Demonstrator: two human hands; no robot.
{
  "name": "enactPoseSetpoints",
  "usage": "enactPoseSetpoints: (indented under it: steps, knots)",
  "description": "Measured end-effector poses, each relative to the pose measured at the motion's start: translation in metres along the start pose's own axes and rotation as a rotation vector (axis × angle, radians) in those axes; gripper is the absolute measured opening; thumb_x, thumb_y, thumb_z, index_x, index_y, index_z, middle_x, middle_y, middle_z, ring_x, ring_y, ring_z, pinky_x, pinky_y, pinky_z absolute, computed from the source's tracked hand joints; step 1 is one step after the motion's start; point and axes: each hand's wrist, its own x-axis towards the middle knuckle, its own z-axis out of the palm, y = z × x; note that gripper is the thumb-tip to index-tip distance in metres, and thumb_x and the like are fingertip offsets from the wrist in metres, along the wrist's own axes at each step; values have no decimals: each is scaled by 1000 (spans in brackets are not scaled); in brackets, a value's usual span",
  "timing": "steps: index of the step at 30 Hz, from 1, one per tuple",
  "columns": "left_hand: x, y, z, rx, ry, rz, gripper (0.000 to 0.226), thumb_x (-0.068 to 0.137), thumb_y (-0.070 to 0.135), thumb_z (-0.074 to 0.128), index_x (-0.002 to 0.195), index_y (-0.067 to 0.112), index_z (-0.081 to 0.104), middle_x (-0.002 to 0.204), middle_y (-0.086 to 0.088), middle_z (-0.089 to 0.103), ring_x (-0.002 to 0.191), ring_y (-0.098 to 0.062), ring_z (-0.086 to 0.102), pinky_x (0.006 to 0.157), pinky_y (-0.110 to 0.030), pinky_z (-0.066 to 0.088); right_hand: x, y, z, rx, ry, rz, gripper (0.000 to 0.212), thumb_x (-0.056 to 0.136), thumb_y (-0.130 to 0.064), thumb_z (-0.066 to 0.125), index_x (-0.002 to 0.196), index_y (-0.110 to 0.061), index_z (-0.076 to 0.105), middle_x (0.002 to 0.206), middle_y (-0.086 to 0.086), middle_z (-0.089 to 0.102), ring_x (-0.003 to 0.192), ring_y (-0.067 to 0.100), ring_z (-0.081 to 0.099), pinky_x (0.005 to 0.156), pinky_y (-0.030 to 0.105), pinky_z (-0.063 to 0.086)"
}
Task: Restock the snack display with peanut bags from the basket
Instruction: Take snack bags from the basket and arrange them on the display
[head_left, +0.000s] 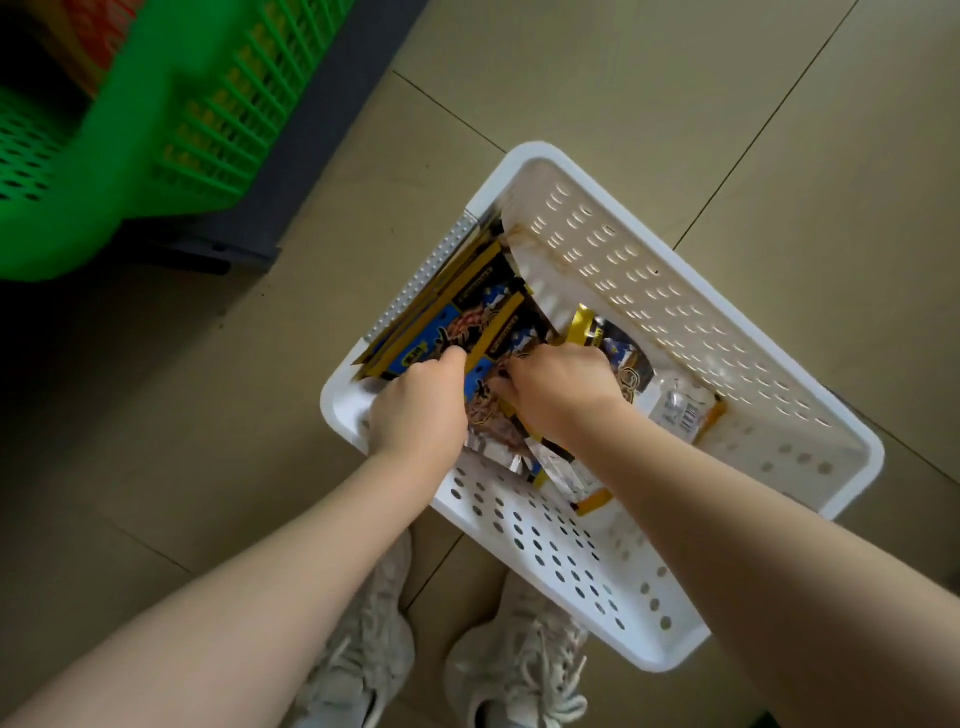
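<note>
A white perforated plastic basket (675, 322) stands on the tiled floor in front of my feet. Inside it, against the left wall, leans a stack of blue, black and yellow peanut bags (467, 312). One more peanut bag (623, 358) lies flat further right on the basket's bottom. My left hand (415, 410) reaches down into the basket and is closed around the near ends of the stacked bags. My right hand (561, 389) is right beside it, fingers curled onto the same stack. The bags' lower ends are hidden under both hands.
A green plastic display crate (156, 156) with slatted sides sits at the upper left on a dark grey base (291, 171). My two pale shoes (441, 649) stand just below the basket. Beige floor tiles (675, 78) surround everything.
</note>
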Motion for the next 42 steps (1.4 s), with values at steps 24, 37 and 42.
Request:
enactPoseSetpoints:
  steps: [24,37,42]
  knots:
    - [-66,29,-108,260,-61,312,14,92,4,39,104,12,42,79,-4,52,66,-30,51,41,-27,19,-154,28,-11,562,133,671,17,87,-7,40,93,-12,55,84,8,63,75,30,61,62,40,55]
    - [-274,13,-433,589,199,551,38,27,5,83,53,14,57,39,-1,52,35,-22,53,32,-20,36,-417,-39,-360,90,335,168,35,83,-7,47,116,-17,47,98,11,64,89,35,62,65,36,46]
    - [-372,2,-520,725,397,721,9,58,14,56,63,17,62,48,0,56,41,-20,55,35,-25,37,-500,-78,-471,-127,573,-24,23,84,-29,56,104,-19,51,108,4,65,106,27,59,90,35,40]
